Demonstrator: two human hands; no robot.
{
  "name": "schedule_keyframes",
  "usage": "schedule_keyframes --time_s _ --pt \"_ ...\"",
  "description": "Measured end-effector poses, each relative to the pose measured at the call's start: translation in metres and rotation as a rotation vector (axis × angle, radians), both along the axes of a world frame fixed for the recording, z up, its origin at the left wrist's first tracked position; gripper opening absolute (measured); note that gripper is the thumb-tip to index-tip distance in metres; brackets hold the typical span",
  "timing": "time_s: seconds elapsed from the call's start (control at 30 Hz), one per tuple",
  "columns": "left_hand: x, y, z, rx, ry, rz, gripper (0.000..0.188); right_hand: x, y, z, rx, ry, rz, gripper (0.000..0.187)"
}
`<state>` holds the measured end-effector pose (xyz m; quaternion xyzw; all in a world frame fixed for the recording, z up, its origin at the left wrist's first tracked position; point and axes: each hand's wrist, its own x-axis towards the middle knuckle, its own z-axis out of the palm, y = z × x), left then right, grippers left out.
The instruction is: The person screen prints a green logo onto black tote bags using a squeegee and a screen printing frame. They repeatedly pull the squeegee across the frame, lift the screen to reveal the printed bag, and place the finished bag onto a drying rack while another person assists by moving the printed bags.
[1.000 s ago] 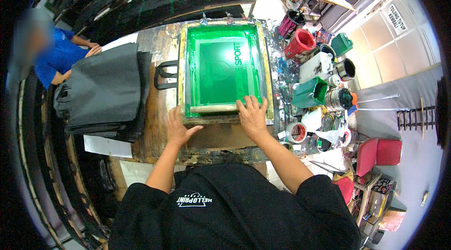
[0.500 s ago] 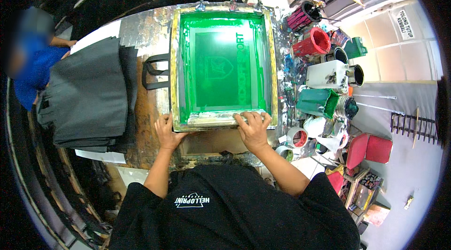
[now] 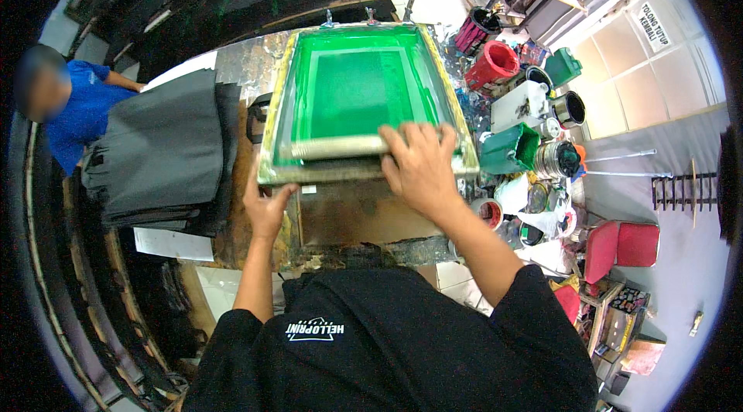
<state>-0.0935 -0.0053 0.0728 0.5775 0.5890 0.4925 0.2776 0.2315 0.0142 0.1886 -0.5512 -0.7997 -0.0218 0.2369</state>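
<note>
Gripping a pale squeegee [image 3: 333, 148] near its right end, curled the right hand [image 3: 422, 164] over it from above and placed the left hand [image 3: 265, 209] at the near left corner of the printing frame [image 3: 280, 94], with the thumb angled inward beside the near rail [image 3: 340, 175]. Could not tell whether to call the left hand closed on that corner. Found the squeegee inside the frame, just beyond the near rail, with its long axis running left to right in front of the torso [image 3: 395, 342]: touching the right hand, the nearer one, and ending short of the left. Saw the frame reaching away toward metal clamps [image 3: 370, 18] at the far edge of the counter [image 3: 259, 63], with the near rail apparently raised above a brown board [image 3: 348, 224]. Noted a stack of dark fabric [image 3: 166, 149] well apart to the left and a green container [image 3: 501, 150] to the right.
</note>
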Motion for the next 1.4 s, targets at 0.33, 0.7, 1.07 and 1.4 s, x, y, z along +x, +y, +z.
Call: schedule_keyframes --time_s 0.33,0.7,1.07,1.4 --pt "0.045 0.101 0.137 0.246 -0.259 0.153 0.063 0.002 0.137 0.110 0.384 -0.134 -0.076 0.060" --pt "0.027 0.028 -0.113 -0.514 0.575 0.254 0.092 -0.001 0.163 0.134 0.375 -0.105 -0.089 0.068" --pt "0.035 0.056 -0.093 -0.181 0.282 0.207 0.032 0.001 0.158 0.132 0.337 -0.111 -0.100 0.071" --pt "-0.085 0.072 0.165 -0.260 -0.108 0.149 0.034 0.001 0.150 0.138 0.261 -0.109 -0.090 0.071"
